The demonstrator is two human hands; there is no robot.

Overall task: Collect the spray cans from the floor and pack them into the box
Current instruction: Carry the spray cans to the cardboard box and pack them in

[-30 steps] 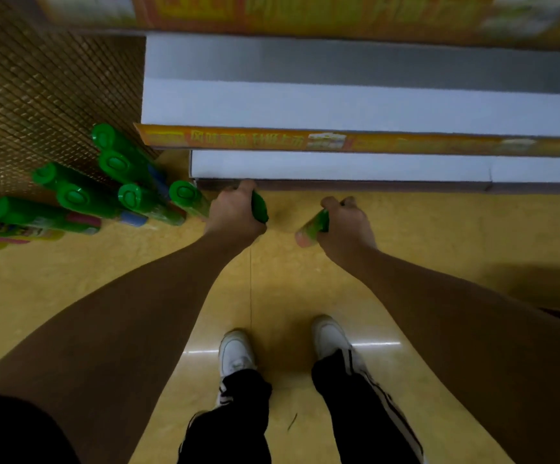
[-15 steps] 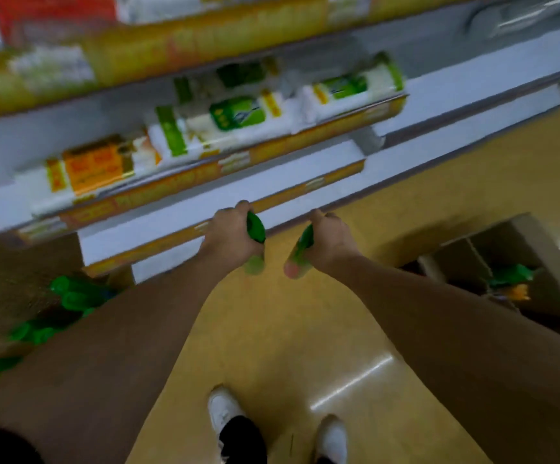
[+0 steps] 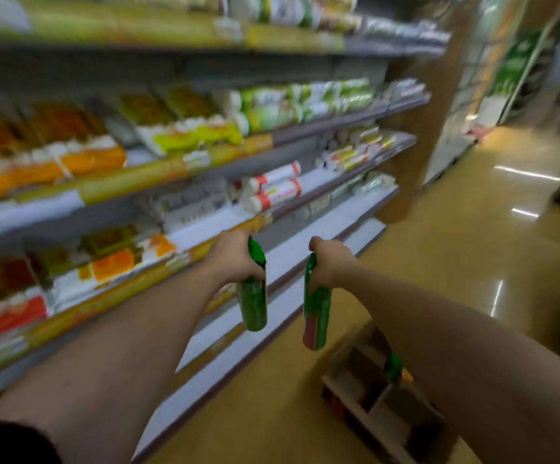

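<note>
Two green spray cans are in the air, one to a hand. The left spray can (image 3: 253, 306) hangs base-down from the left hand (image 3: 233, 259), whose grip is wrapped round its cap end. The right spray can (image 3: 317, 316), with a red patch on its label, hangs the same way from the right hand (image 3: 332, 266), grip closed round its top. Both hang in front of the lowest shelf's edge, apart from each other and from the box.

The cardboard box (image 3: 349, 386) stands on the floor below and to the right of the right spray can, near the foot of the shelving, and the right forearm partly hides it. Dividers appear to split it into compartments, and a green packed can (image 3: 393, 365) stands in one near its far corner.

To do this step well, I judge, each base should be lined up over a free compartment. The cans should then go down one after the other, not dropped, so that no base catches a divider or knocks the packed can. Held by the top, the cans may swing, so a firm hold matters.

The shelving (image 3: 305, 262) runs along the left, stocked with blurred packaged goods (image 3: 185, 135), and a brown pillar (image 3: 416, 128) stands at its far end. The glossy yellow floor (image 3: 456, 262) lies to the right. The lowest shelf's edge is the nearest thing to strike.
</note>
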